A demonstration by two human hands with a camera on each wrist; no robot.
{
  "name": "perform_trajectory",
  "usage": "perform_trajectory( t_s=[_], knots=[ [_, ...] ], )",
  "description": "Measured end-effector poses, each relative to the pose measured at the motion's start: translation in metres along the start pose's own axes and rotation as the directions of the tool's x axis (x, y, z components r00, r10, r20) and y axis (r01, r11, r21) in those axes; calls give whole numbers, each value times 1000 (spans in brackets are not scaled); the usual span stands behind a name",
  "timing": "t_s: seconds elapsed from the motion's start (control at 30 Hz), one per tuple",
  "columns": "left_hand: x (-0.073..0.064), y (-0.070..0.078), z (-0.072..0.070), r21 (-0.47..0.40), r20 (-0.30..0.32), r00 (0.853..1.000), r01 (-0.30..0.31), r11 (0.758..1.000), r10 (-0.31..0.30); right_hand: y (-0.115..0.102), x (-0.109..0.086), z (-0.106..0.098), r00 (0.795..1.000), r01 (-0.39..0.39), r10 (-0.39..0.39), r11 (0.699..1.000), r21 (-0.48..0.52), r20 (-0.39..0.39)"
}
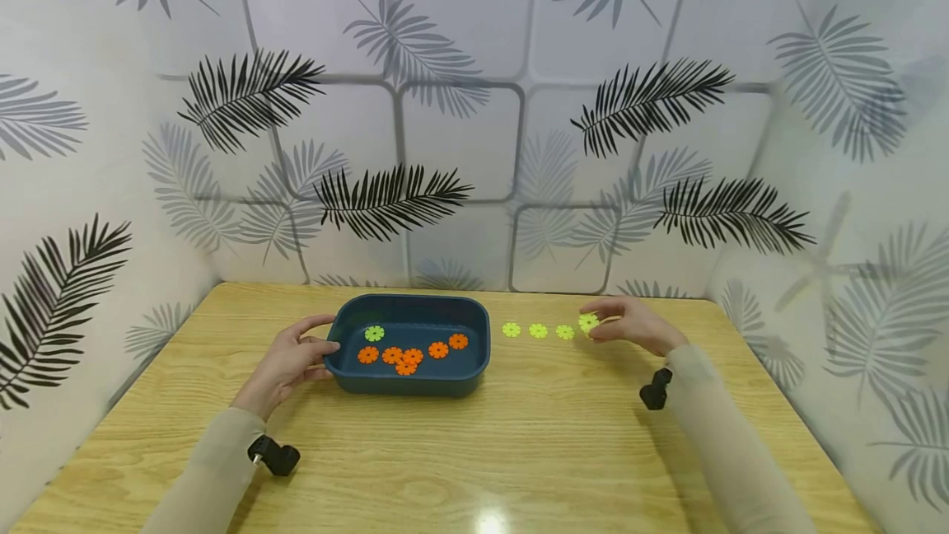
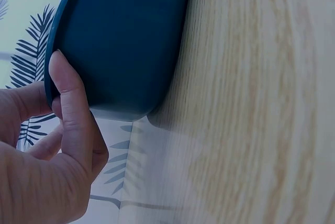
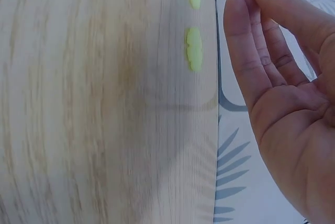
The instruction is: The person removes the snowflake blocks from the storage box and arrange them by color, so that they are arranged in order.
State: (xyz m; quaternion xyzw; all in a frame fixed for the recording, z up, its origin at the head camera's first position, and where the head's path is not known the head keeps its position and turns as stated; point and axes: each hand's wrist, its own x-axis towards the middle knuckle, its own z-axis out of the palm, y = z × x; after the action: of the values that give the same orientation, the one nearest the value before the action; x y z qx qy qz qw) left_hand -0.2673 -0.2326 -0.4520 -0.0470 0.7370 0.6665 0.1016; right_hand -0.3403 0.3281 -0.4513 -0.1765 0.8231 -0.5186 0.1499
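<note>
A: How many discs are there, and where?

B: You have eleven that can be counted. Inside the dark blue tray (image 1: pixel 411 386) lie six orange discs (image 1: pixel 438 350) and one yellow-green disc (image 1: pixel 371 337). Three of the orange ones make a small cluster, overlapping or touching each other. On the desk (image 1: pixel 519 443), to the right of the tray, three green discs (image 1: pixel 537 330) lie flat in one row, with gaps between them. The eleventh, a held disc (image 1: pixel 588 321), is of the same yellow-green colour and is in your right hand (image 1: pixel 636 326).

A: How is the grip on the right?

B: The grip there is nearly closed: your thumb and fingertip pinch the held disc by its edge, at the right end of the row. (In the right wrist view only a small bit of this disc is visible, so its full tilt I cannot tell.) The other fingers are rather straight.

A: And on the left?

B: Your left hand (image 1: pixel 287 363) has the grip closed on the rim at the left end of the tray, with the tray wall pinched between the fingers. The tray is one only, and it stands upright on the desk, near the far edge. Behind it is one patterned wall (image 1: pixel 460 142) with leaf drawings in black and grey.
</note>
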Motion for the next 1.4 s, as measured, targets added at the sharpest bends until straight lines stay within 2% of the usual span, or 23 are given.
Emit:
perform_trajectory(
  t_s=[0.6,0.97,1.4],
  knots=[
    [0,0,0,-1,-4,1000,1,1000,-1,14,-9,-15,996,-64,64,998,-15,-55],
    [-1,0,0,2,-8,1000,6,1000,-6,24,-15,-23,992,-77,73,996,-36,-107],
    [1,0,0,4,-10,1000,2,1000,-2,34,-10,-32,986,-154,138,969,-195,-94]
  ],
)
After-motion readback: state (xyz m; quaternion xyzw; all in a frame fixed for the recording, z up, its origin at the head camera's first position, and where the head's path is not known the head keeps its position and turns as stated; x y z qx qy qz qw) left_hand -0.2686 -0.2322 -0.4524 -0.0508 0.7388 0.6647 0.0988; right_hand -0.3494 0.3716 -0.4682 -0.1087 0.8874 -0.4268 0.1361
